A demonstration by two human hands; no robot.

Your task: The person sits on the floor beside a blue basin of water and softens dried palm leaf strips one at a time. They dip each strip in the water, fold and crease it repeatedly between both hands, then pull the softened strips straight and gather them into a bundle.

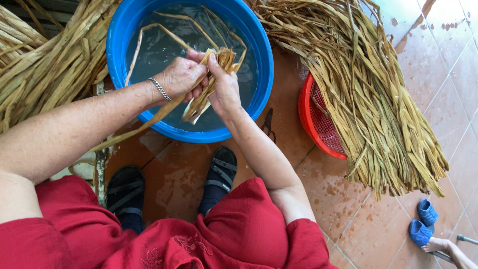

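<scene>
Both hands are up over the blue basin (261, 74), working one small bundle of wet dried leaf strips (211, 82). The left hand (179, 77) is curled shut around the middle of the bundle, bracelet on that wrist. The right hand (224, 89) sits just beside it, touching, fingers pinched closed on the upper end, where the strips are folded over.

The bundle's long axis runs on a diagonal: folded top up by the right fingertips, loose tails hanging down and toward the left forearm, one long strip trailing out past the basin rim. So the free end lies below and behind the left hand, the folded end right at the right one.

A few loose strips float in the water beyond the hands. Big heaps of dry strips (378, 99) lie off to the right, over a red basket (318, 124), and more sit past the left arm.
</scene>
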